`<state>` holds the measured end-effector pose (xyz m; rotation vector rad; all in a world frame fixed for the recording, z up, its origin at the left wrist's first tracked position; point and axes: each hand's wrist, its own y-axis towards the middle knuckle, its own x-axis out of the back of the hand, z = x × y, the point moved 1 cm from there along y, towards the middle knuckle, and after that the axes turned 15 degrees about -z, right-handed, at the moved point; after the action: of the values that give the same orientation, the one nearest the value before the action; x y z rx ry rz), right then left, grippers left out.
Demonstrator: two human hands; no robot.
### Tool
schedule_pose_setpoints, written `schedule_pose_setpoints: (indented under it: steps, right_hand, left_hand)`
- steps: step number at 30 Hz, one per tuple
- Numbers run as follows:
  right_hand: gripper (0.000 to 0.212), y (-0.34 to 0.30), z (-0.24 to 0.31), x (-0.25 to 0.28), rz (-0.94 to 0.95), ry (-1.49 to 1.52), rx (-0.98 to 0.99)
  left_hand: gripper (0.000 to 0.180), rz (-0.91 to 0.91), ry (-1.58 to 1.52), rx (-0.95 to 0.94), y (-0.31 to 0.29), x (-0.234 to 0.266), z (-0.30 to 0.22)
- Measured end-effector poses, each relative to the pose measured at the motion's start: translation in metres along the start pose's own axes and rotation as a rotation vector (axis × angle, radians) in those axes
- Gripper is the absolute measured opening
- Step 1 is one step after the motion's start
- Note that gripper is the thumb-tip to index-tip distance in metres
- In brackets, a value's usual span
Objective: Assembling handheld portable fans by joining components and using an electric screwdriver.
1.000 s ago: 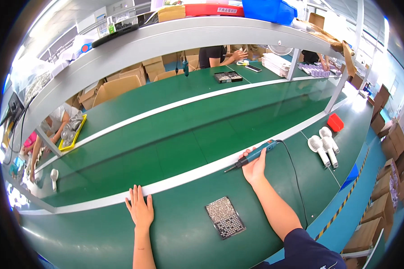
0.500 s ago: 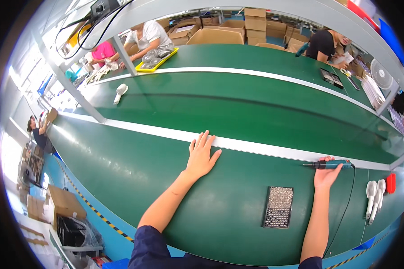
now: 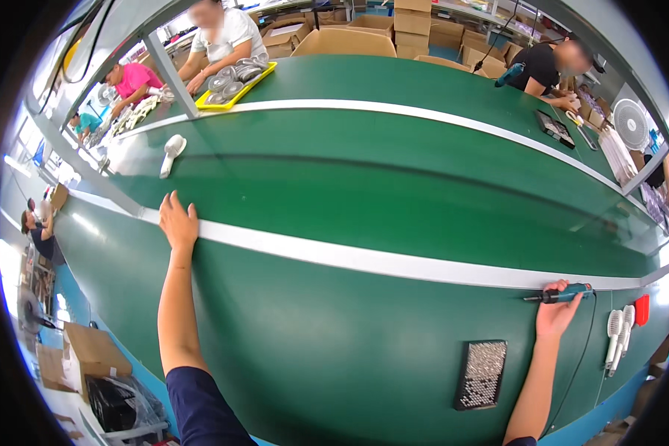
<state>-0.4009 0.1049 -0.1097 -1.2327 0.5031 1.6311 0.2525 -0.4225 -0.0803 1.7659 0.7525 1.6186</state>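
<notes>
My left hand (image 3: 178, 224) is stretched out over the white rail at the left, fingers apart and empty. Just beyond its fingertips a white hairbrush-shaped part (image 3: 172, 154) lies on the green belt. At the right, my right hand (image 3: 557, 312) is closed round a teal electric screwdriver (image 3: 565, 293), its dark tip pointing left and its cord trailing down. On the near green worktop, left of my right forearm, lies a black tray (image 3: 482, 374) filled with small metallic pieces, probably screws. Several more white brush-shaped parts (image 3: 615, 334) lie right of the screwdriver.
A white rail (image 3: 334, 256) divides the near worktop from the belt (image 3: 364, 201). A red container (image 3: 641, 310) sits at the right. Across the belt, people work beside a yellow tray (image 3: 238, 94) of round grey parts. A metal post (image 3: 89, 167) rises at the left.
My left hand has moved left along the rail, closer to the lone white brush-shaped part. My right hand still holds the screwdriver. The whole view has shifted a little.
</notes>
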Motion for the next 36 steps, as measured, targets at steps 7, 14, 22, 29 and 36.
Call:
schedule_pose_setpoints:
  steps: [7, 14, 22, 29, 36]
  right_hand:
    - [0.043, -0.010, -0.031, -0.025, -0.205, -0.059, 0.034]
    - [0.041, -0.023, -0.017, -0.034, -0.193, -0.060, 0.058]
    - [0.041, -0.024, -0.024, -0.034, -0.220, -0.050, 0.063]
    - [0.040, -0.020, -0.024, -0.034, -0.195, -0.047, 0.055]
    - [0.040, -0.024, -0.022, -0.033, -0.190, -0.055, 0.056]
  left_hand:
    - [0.079, -0.011, 0.068, -0.048, 0.031, -0.132, 0.176]
    - [0.080, 0.114, 0.047, 0.096, 0.095, -0.189, 0.176]
    - [0.038, 0.265, -0.138, 0.083, 0.114, -0.206, 0.156]
    - [0.030, 0.134, -0.151, -0.070, 0.099, -0.177, 0.077]
    - [0.067, -0.021, -0.128, -0.199, 0.119, -0.196, 0.089]
